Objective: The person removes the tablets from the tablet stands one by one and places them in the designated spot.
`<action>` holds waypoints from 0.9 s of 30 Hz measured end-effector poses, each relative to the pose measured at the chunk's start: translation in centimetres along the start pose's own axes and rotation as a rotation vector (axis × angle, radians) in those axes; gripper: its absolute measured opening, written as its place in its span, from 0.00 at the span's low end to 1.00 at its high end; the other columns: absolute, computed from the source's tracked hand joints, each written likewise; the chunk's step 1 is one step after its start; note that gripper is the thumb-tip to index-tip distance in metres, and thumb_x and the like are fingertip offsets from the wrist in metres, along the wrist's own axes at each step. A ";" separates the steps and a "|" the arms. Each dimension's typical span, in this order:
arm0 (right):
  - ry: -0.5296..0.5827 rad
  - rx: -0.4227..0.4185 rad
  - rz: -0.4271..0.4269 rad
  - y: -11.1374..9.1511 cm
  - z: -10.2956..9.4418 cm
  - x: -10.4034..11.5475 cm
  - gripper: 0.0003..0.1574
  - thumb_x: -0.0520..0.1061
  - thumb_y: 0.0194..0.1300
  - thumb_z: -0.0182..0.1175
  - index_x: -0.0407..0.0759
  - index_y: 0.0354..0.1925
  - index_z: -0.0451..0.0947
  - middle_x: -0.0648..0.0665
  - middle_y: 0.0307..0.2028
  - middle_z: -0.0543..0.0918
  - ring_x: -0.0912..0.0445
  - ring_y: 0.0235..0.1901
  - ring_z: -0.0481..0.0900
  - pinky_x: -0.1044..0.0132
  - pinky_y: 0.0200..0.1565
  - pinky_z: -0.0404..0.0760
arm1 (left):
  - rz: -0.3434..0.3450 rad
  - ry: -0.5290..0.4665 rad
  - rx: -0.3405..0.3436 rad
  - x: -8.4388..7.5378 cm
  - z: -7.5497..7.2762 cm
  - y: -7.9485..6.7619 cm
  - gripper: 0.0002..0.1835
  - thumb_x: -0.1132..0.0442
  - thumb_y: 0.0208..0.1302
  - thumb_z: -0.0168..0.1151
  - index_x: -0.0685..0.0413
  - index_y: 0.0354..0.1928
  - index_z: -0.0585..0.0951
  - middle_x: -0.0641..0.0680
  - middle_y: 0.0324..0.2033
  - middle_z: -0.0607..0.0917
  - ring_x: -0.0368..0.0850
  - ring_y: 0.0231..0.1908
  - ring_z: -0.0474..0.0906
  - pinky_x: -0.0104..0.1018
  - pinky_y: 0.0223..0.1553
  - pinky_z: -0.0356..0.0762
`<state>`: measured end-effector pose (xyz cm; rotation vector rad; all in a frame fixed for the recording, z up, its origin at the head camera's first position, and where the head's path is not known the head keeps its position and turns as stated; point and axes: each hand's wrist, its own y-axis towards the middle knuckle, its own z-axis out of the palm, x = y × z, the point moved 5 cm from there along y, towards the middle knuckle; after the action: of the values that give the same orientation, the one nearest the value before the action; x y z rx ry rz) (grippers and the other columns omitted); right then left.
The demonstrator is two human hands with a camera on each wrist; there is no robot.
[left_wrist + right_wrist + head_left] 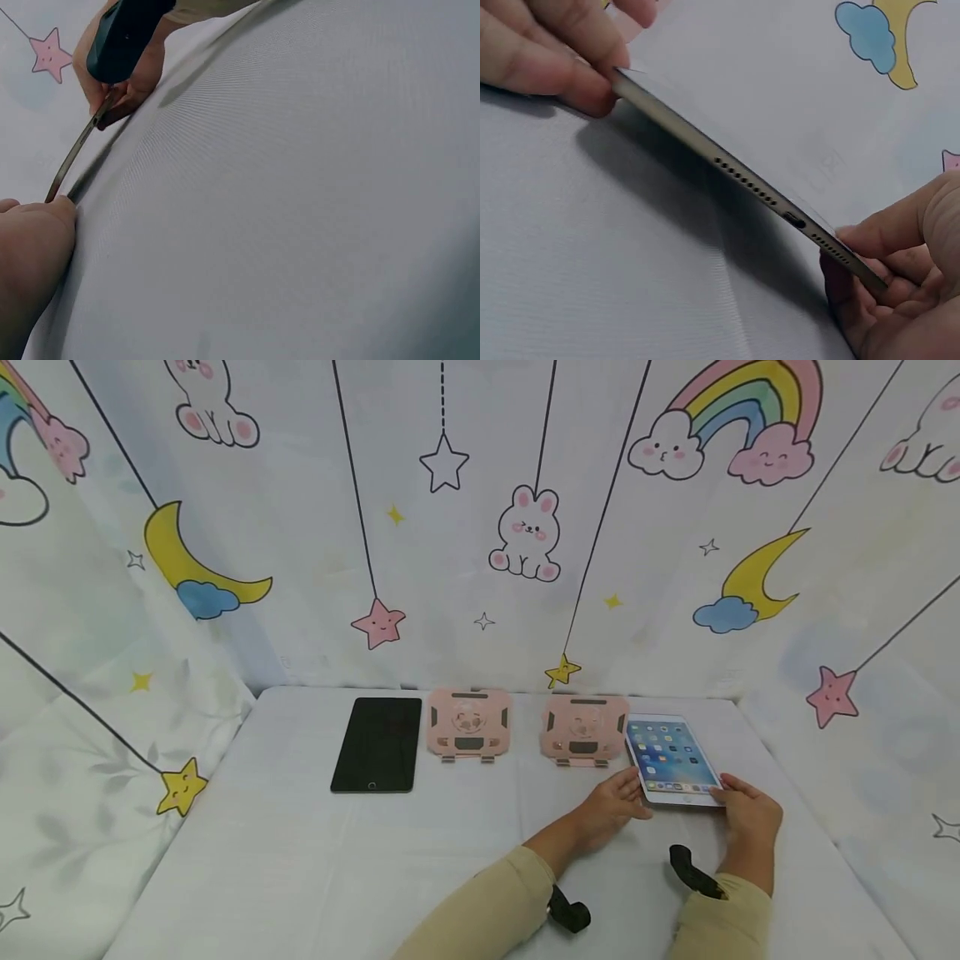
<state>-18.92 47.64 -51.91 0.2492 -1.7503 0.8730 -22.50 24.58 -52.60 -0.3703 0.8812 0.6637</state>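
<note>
A white-framed tablet (672, 762) with its screen lit and app icons showing is held at the right of the table. My left hand (606, 810) grips its left edge near the lower corner. At the lower right corner my right hand (752, 820) pinches it, thumb on top and fingers underneath. Seen from the right wrist, the tablet's bottom edge (694, 141) with speaker holes and a charging port stands off the cloth, a shadow below. The left wrist view shows the same tablet (71, 161) edge-on between both hands.
Two pink cases (468, 723) (585, 728) with dark accents lie at the back of the table, the right one close beside the lit tablet. Further left lies a dark-screened tablet (377, 746). White cloth (300, 860) covers the table, and a cartoon-printed curtain (465, 552) surrounds it.
</note>
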 end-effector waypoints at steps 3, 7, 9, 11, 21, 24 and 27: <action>-0.128 -0.086 -0.085 0.0 -0.1 0.3 0.32 0.38 0.58 0.67 0.48 0.62 0.77 0.72 0.23 0.78 0.71 0.42 0.75 0.84 0.35 0.70 | -0.012 0.002 0.047 0.0 0.7 0.5 0.44 0.75 0.62 0.54 0.59 0.77 0.44 0.59 0.77 0.47 0.53 0.77 0.42 0.47 0.76 0.46; -0.271 -0.151 -0.177 -0.2 0.0 0.3 0.32 0.41 0.58 0.63 0.45 0.63 0.75 0.75 0.16 0.71 0.77 0.28 0.72 0.84 0.32 0.68 | -0.029 0.051 0.052 -0.4 1.4 0.9 0.44 0.70 0.65 0.53 0.57 0.77 0.41 0.57 0.78 0.44 0.50 0.78 0.38 0.47 0.77 0.43; -0.320 -0.167 -0.208 -0.3 0.0 0.2 0.32 0.41 0.58 0.62 0.43 0.63 0.75 0.76 0.13 0.67 0.78 0.24 0.69 0.83 0.31 0.67 | -0.039 0.094 0.042 -0.4 1.6 1.0 0.45 0.69 0.65 0.53 0.57 0.77 0.40 0.56 0.78 0.44 0.50 0.78 0.38 0.46 0.77 0.42; -0.356 -0.179 -0.224 -0.2 0.1 0.1 0.32 0.40 0.58 0.60 0.42 0.62 0.76 0.76 0.13 0.65 0.77 0.24 0.67 0.81 0.32 0.66 | -0.044 0.124 0.047 -0.4 1.7 1.1 0.45 0.68 0.65 0.53 0.56 0.77 0.40 0.55 0.78 0.44 0.49 0.78 0.37 0.46 0.78 0.41; -0.413 -0.232 -0.254 0.4 0.6 -0.2 0.31 0.37 0.56 0.58 0.42 0.61 0.77 0.69 0.22 0.74 0.69 0.35 0.68 0.69 0.47 0.69 | -0.107 0.193 0.074 -0.9 1.7 0.8 0.43 0.62 0.67 0.53 0.52 0.78 0.41 0.51 0.78 0.42 0.46 0.78 0.35 0.46 0.78 0.39; -0.436 -0.231 -0.261 0.4 0.6 0.0 0.32 0.38 0.57 0.58 0.42 0.62 0.76 0.61 0.31 0.81 0.68 0.36 0.69 0.64 0.52 0.70 | -0.097 0.150 0.047 -0.9 1.4 0.8 0.42 0.63 0.68 0.53 0.56 0.77 0.41 0.54 0.78 0.44 0.49 0.78 0.37 0.47 0.78 0.39; -0.386 -0.229 -0.251 0.1 0.6 0.3 0.31 0.43 0.60 0.60 0.45 0.63 0.75 0.55 0.42 0.83 0.67 0.38 0.71 0.63 0.57 0.72 | -0.058 0.088 -0.009 -0.8 1.0 0.7 0.41 0.65 0.69 0.52 0.60 0.77 0.42 0.59 0.78 0.46 0.53 0.78 0.41 0.49 0.77 0.42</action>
<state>-19.53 47.35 -51.72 0.4993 -2.1011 0.4561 -22.73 25.39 -51.42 -0.4337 0.9476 0.6020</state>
